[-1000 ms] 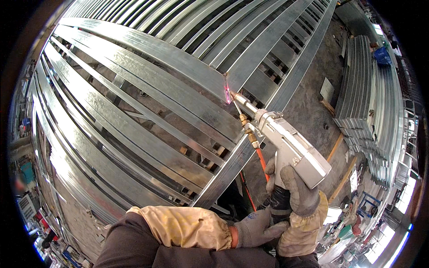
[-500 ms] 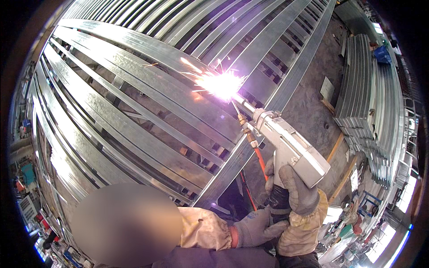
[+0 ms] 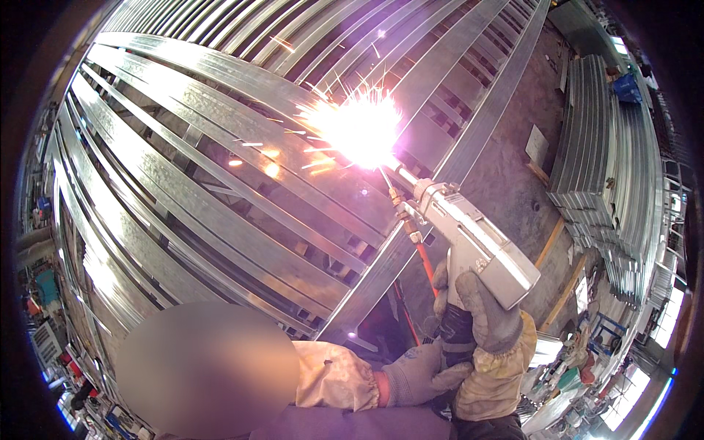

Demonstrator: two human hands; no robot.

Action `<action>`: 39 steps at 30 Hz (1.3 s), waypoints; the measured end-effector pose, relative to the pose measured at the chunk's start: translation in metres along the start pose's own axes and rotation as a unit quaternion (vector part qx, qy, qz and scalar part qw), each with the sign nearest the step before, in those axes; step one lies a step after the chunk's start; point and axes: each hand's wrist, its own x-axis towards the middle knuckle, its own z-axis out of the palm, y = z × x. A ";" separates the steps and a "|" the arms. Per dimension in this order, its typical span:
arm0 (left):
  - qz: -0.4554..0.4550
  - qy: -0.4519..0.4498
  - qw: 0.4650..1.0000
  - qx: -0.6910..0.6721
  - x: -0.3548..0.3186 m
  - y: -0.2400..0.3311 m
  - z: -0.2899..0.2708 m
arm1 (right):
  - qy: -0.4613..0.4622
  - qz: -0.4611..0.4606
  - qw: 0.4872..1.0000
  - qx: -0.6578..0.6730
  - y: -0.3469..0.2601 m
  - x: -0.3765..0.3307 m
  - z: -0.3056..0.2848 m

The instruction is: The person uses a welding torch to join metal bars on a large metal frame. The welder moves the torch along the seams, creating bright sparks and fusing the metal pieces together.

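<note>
A silver welding gun (image 3: pixel 480 238) points up and left, its nozzle end lost in a white glare with sparks (image 3: pixel 359 128) at a metal seam. My gloved right hand (image 3: pixel 491 312) wraps round the gun's grip from the right. My gloved left hand (image 3: pixel 418 374) closes on the black lower end of the handle, just below the right one. A brass-fitted wire guide (image 3: pixel 403 213) with an orange-red hose (image 3: pixel 427 268) runs alongside the gun. Flat galvanized metal bars (image 3: pixel 301 150) lie in rows under the glare.
A crossing metal rail (image 3: pixel 381 275) passes below the gun. Stacked ribbed metal profiles (image 3: pixel 587 139) stand at the right, with a blue object (image 3: pixel 627 88) on top. Wooden battens (image 3: pixel 563 293) lie on the floor there. A blurred oval covers the lower left.
The glare has grown larger, and more sparks spread up and to the left. The gun and both hands stay in almost the same place.
</note>
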 end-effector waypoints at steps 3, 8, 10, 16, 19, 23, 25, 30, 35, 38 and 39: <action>-0.022 -0.010 0.999 -0.027 0.000 0.000 0.001 | 0.020 -0.005 0.998 -0.065 -0.006 -0.003 0.008; 0.005 0.005 0.999 -0.038 -0.002 -0.003 0.005 | 0.012 -0.012 0.999 -0.028 -0.001 -0.003 0.007; -0.032 -0.001 0.999 -0.020 -0.002 0.002 0.004 | 0.000 -0.030 0.999 -0.030 0.001 -0.003 0.004; -0.077 -0.029 0.996 0.026 -0.001 -0.013 0.005 | 0.023 -0.021 0.997 -0.069 -0.003 -0.007 0.008; -0.033 0.005 0.999 -0.015 -0.002 -0.025 0.011 | 0.020 -0.011 0.991 -0.129 -0.011 -0.005 0.014; 0.005 0.033 0.999 -0.036 -0.001 -0.006 0.009 | 0.032 -0.028 0.998 -0.040 0.010 -0.006 -0.007; 0.015 0.064 0.998 -0.014 -0.001 -0.031 0.017 | 0.016 -0.037 0.997 -0.071 0.000 -0.005 0.005; -0.024 0.051 0.998 0.033 0.000 -0.041 0.017 | 0.009 -0.046 0.993 -0.108 -0.002 -0.004 0.008; -0.017 0.048 0.998 0.035 0.001 -0.037 0.016 | 0.002 -0.029 0.997 -0.068 0.001 -0.005 0.003; -0.027 0.033 0.998 0.038 0.001 -0.032 0.012 | -0.028 -0.034 0.998 -0.051 0.003 -0.003 -0.002; -0.040 0.023 0.999 0.024 0.000 -0.027 0.010 | -0.024 -0.022 0.999 -0.017 0.004 -0.003 -0.004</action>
